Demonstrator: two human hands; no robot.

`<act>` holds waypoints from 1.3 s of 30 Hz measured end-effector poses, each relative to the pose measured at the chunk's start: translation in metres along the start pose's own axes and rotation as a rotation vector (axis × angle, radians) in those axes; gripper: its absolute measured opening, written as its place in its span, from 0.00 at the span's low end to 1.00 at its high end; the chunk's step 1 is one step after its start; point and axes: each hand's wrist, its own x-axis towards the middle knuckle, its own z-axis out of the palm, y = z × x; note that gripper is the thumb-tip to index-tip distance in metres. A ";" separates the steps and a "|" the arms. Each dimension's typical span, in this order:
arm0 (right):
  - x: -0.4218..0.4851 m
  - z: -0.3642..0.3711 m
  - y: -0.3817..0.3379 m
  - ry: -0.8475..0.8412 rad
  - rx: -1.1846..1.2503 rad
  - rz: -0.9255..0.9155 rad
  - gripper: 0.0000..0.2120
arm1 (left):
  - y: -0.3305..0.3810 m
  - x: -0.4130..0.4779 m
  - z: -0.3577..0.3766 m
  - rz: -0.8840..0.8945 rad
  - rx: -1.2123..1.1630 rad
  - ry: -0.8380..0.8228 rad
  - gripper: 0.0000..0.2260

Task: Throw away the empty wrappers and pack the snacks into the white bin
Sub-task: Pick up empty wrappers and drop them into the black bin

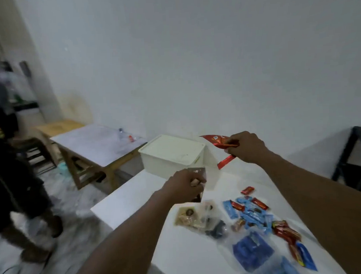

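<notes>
White table fills the lower frame, and the white bin sits at its far end, just beyond both hands. The bin's top looks flat and pale; can't tell if that is a lid or the open inside. Snack pile lies near-right on the table, well apart from the bin: blue and red small packs, clear cookie packs, bigger blue bags, all loose and overlapping. Another person stands at left by a second table. Right hand is raised beside the bin, fingers curled round a red wrapper that looks flat and crumpled, likely empty. Left hand is lower, in front of the bin, pinching a dark packet; it is blurred, so full or empty is unclear. Step, as judged: sorting, with both hands loaded and most of the pile not yet packed. No trash container is in view, so the next move calls for locating one for the red wrapper, and for checking the bin is open before dropping snacks in.
</notes>
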 end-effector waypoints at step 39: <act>-0.247 0.922 -0.233 -1.541 -0.043 -0.014 0.09 | -0.659 -0.443 0.274 -1.595 -0.828 0.099 0.21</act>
